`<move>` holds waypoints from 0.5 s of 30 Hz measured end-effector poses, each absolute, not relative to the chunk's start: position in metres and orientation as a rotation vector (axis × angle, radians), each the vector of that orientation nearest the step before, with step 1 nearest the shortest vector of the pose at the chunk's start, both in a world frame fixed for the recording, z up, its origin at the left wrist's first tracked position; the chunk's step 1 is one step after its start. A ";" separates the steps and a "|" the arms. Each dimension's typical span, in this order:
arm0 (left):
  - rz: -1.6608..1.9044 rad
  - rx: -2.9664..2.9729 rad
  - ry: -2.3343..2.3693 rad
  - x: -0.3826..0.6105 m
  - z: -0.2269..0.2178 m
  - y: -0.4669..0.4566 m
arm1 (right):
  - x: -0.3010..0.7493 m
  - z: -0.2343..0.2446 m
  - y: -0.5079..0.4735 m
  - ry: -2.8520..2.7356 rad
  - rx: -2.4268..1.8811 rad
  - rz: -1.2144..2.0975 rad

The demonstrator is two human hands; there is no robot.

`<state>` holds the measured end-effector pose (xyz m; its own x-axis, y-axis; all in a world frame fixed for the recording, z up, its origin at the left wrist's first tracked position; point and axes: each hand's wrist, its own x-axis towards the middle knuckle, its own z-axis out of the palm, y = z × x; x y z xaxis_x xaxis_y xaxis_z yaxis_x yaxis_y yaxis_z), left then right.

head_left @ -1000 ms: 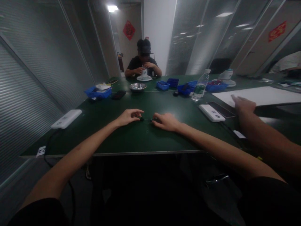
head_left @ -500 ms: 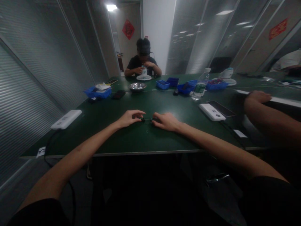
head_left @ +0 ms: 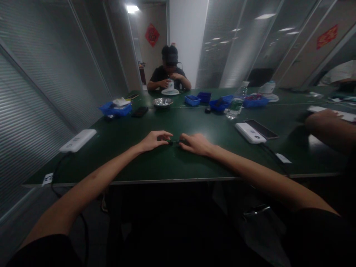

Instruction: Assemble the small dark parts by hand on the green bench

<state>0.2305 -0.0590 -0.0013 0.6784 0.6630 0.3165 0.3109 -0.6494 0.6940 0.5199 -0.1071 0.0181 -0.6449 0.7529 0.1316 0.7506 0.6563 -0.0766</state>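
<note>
My left hand [head_left: 152,141] rests low over the green table, thumb and fingers closed on a small black piece [head_left: 170,142]. Facing it, my right hand [head_left: 198,144] has its fingers curled round a small dark tool whose grip is mostly hidden. From that hand a thin metal shaft [head_left: 177,141] points left at the black piece. Whether shaft and piece touch is too small to tell.
White power banks with cables lie left [head_left: 78,141] and right [head_left: 250,132], the right one beside a phone [head_left: 261,128]. Farther back stand a metal bowl [head_left: 162,103], blue trays [head_left: 115,109] and a bottle [head_left: 237,102]. Co-workers sit opposite and right, one arm [head_left: 330,126] reaching in.
My left hand and the black piece have shifted slightly right, narrowing the gap to my right hand. At the right, a co-worker's arm and a white object have moved farther right.
</note>
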 end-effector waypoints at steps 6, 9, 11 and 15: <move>0.748 2.254 0.723 0.232 -0.001 -0.061 | 0.515 0.023 -0.111 -2.698 -1.252 0.088; 0.727 2.260 0.729 0.231 -0.004 -0.059 | 0.510 0.023 -0.112 -2.658 -1.302 0.116; 0.730 2.269 0.740 0.231 -0.005 -0.057 | 0.509 0.022 -0.111 -2.625 -1.326 0.105; 0.749 2.274 0.748 0.231 -0.004 -0.057 | 0.514 0.019 -0.111 -2.586 -1.292 0.090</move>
